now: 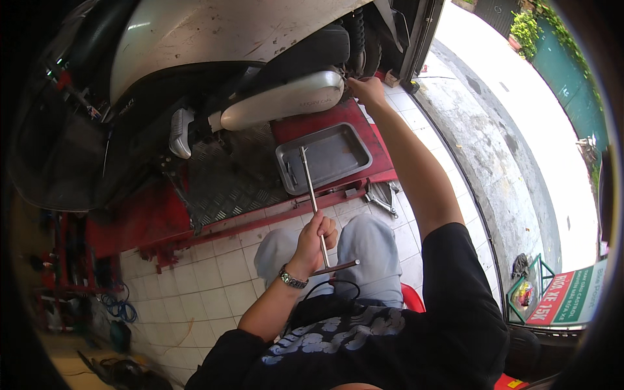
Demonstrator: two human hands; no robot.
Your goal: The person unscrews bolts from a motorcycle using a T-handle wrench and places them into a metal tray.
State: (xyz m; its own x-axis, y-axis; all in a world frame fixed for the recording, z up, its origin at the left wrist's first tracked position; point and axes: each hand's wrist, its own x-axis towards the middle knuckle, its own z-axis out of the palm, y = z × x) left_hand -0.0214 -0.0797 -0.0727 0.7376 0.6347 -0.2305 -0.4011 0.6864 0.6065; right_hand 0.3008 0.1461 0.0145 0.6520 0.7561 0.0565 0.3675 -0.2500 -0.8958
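My left hand is closed around the shaft of a long T-handle wrench. The wrench's crossbar lies over my lap, and its far end reaches above a grey metal tray. My right arm stretches forward to the rear of a scooter. There my right hand has its fingers drawn together beside the rear end of a long silver cover. What those fingertips grip is too small and partly hidden to make out.
Beneath the scooter is a red lift platform with a dark tread plate. Small dark parts lie in the tray's left side. A metal bracket rests on white floor tiles. A blue hose coils at left; a doorway sill edges the right.
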